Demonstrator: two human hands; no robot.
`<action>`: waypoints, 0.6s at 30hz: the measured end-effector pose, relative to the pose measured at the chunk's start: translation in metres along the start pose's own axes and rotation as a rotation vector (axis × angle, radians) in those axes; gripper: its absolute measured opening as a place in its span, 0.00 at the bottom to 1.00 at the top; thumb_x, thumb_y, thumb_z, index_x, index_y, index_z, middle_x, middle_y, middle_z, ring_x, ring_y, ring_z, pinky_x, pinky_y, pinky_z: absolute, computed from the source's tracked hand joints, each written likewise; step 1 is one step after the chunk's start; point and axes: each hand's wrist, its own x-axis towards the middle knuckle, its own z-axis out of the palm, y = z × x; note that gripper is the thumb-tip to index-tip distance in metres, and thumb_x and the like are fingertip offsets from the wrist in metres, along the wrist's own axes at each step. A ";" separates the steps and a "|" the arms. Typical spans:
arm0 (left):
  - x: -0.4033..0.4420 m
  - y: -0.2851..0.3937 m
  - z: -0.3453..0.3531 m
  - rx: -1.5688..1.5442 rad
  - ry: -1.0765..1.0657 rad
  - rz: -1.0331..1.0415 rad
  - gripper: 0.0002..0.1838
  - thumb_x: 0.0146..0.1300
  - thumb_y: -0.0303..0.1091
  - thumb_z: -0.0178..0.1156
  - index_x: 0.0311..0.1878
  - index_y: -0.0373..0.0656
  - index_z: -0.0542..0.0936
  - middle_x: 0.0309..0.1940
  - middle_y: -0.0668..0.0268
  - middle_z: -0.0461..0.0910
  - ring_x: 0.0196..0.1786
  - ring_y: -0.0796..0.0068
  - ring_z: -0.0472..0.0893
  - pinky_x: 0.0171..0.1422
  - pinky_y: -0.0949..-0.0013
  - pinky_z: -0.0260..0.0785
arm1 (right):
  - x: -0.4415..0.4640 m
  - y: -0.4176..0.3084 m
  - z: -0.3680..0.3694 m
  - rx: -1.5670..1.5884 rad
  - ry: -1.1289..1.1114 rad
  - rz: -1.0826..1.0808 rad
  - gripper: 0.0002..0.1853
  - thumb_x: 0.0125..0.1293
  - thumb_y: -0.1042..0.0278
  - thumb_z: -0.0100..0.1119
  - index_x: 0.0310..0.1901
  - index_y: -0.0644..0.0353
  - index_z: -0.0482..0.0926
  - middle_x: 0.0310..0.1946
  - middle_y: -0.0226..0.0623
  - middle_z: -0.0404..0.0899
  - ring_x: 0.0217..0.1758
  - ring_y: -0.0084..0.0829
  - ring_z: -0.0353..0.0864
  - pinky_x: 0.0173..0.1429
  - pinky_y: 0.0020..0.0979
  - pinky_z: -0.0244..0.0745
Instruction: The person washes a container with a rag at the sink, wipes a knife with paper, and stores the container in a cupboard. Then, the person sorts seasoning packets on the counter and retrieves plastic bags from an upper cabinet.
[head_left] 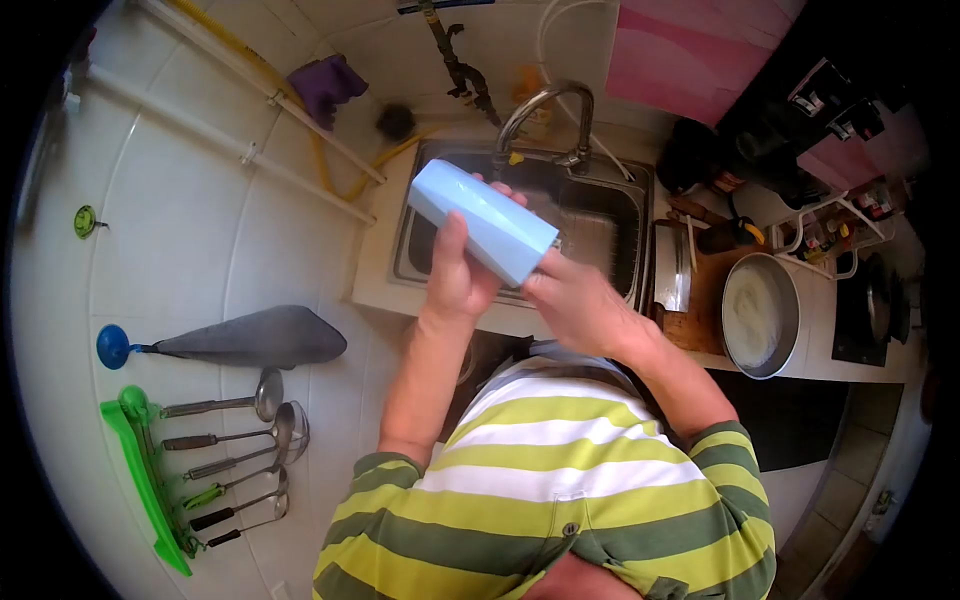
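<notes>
A long light blue object with flat, faceted sides [483, 222] is tilted in front of my chest, over the near side of the sink [645, 215]. Its exact kind cannot be made out. My left hand [463, 272] is closed around it, the thumb on the near side and fingertips showing past the far edge. At its lower right end is my right hand [578, 308], with fingers curled against that end; their tips are hidden. Behind the object, a curved chrome faucet [550, 92] rises from the sink's back rim.
Right of the sink, a round pan with whitish contents [760, 310] stands by a wooden board [700, 325]. A white wire rack [835, 235] is farther right. Ladles [268, 395] hang from a green holder [150, 480] on the left wall, below a grey cloth [260, 337].
</notes>
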 end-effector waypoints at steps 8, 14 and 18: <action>-0.013 -0.016 0.015 -0.052 0.391 -0.154 0.31 0.61 0.42 0.71 0.62 0.41 0.67 0.54 0.58 0.75 0.62 0.59 0.74 0.68 0.51 0.68 | -0.006 0.038 0.024 -0.261 -0.031 0.061 0.15 0.50 0.81 0.60 0.42 0.62 0.81 0.28 0.45 0.82 0.28 0.43 0.83 0.30 0.40 0.79; 0.001 0.001 -0.006 0.164 -0.001 0.042 0.37 0.57 0.46 0.73 0.65 0.47 0.65 0.57 0.60 0.73 0.63 0.59 0.73 0.71 0.49 0.65 | -0.001 0.004 0.020 0.855 -0.019 0.440 0.17 0.62 0.84 0.54 0.52 0.62 0.77 0.22 0.33 0.75 0.20 0.28 0.73 0.25 0.28 0.70; 0.028 0.033 -0.023 -0.077 0.002 0.159 0.38 0.58 0.52 0.71 0.66 0.46 0.66 0.60 0.61 0.71 0.65 0.58 0.71 0.74 0.47 0.61 | -0.018 -0.008 0.005 1.637 0.032 0.594 0.25 0.68 0.80 0.54 0.66 0.55 0.68 0.24 0.32 0.73 0.20 0.20 0.67 0.25 0.23 0.63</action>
